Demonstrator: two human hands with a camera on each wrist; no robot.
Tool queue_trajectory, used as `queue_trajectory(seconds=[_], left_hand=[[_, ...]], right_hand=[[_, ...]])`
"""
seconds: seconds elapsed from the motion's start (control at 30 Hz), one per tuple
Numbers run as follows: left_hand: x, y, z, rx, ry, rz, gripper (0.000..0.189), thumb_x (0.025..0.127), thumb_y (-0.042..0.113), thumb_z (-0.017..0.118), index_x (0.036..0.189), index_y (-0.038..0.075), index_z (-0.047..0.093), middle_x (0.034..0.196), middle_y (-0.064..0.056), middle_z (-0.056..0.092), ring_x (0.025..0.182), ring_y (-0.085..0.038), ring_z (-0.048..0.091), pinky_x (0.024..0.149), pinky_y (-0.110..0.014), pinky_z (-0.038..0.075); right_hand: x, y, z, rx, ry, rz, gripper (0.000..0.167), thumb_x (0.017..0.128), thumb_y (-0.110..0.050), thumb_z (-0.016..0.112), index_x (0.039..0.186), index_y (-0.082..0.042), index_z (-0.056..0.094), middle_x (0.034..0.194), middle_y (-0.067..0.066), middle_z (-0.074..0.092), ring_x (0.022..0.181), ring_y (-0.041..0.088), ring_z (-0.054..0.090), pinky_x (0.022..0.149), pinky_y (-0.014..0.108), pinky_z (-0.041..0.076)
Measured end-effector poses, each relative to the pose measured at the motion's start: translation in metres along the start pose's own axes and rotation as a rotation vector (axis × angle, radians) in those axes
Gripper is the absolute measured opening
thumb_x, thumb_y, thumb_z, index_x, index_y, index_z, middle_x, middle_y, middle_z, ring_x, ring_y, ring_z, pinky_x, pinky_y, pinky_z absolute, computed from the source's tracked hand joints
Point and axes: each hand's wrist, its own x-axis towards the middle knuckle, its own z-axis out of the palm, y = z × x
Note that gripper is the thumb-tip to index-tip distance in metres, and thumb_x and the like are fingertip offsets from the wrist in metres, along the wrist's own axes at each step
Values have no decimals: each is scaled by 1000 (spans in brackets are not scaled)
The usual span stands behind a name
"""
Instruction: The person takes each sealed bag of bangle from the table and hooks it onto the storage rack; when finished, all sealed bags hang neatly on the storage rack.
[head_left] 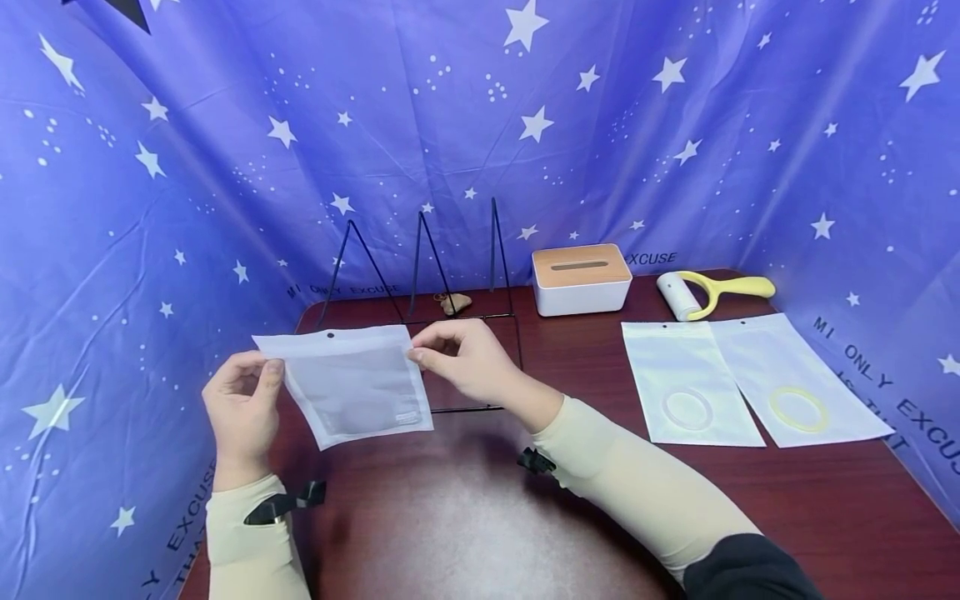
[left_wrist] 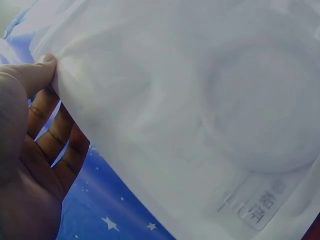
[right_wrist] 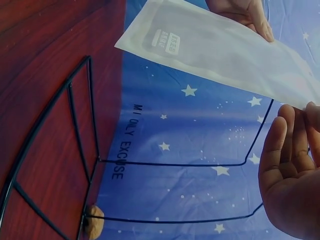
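Observation:
A white translucent zip pouch [head_left: 356,387] is held up over the table between both hands. My left hand [head_left: 243,408] pinches its left edge near the upper corner, thumb in front. My right hand [head_left: 480,362] pinches the right edge near the top. In the left wrist view, a round ring-like shape and a small printed label [left_wrist: 262,200] show through the pouch [left_wrist: 135,110]. The right wrist view catches the pouch [right_wrist: 215,50] from its other side. Just behind it stands a black wire rack [right_wrist: 175,164] with upright triangular dividers, partly hidden by the pouch and right hand.
On the table's right lie two similar white pouches, one with a pale ring [head_left: 687,409], one with a yellow ring [head_left: 798,409]. Behind them is a yellow-handled lint roller [head_left: 738,287]. A tissue box [head_left: 582,296] stands at the back, near a small tan lump [head_left: 456,305]. Starry curtains surround the table.

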Motion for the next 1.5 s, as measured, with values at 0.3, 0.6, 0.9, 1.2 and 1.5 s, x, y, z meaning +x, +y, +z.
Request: queue_trajectory(seconds=[0.3,0.6,0.9,1.2,1.5], left_hand=[[1,-9,-10,-17,36,-30,9,90,-19,67,96,-25,63,75,-8,71,68,-13,65,65,-21,51],[5,-14,-11,-30,59,-44,10,91,-17,68,97,-24,64,80,-11,74,70,-16,67,66,-23,52],[9,-25,-15,-38,54,-65,11,92,-17,66,100,-24,64,85,-11,76,75,-16,70,70,-24,54],[15,-25,-9,-10,63,-83,13,94,-11,69,98,-23,63,84,-10,75,74,-14,70,71,-24,55],[15,-24,-7,-28,84,-105,14,94,-10,70,99,-22,64,84,-10,75,73,-15,68,68,-24,54]], right_hand=[[8,6,10,38,-19,23,9,96,-13,76,102,-8,80,83,7,75,69,20,65,61,26,52],[15,8,16,35,-22,39,9,97,-12,75,103,-7,79,85,3,75,73,29,68,65,30,58],[20,11,16,29,-12,62,9,98,-13,75,103,-6,79,85,4,75,69,15,66,65,34,60],[26,11,16,43,-4,55,11,100,-13,73,104,-4,79,83,7,74,78,36,70,69,40,61],[26,10,19,51,9,77,11,100,-14,73,105,-5,79,84,11,74,76,31,70,67,36,60]])
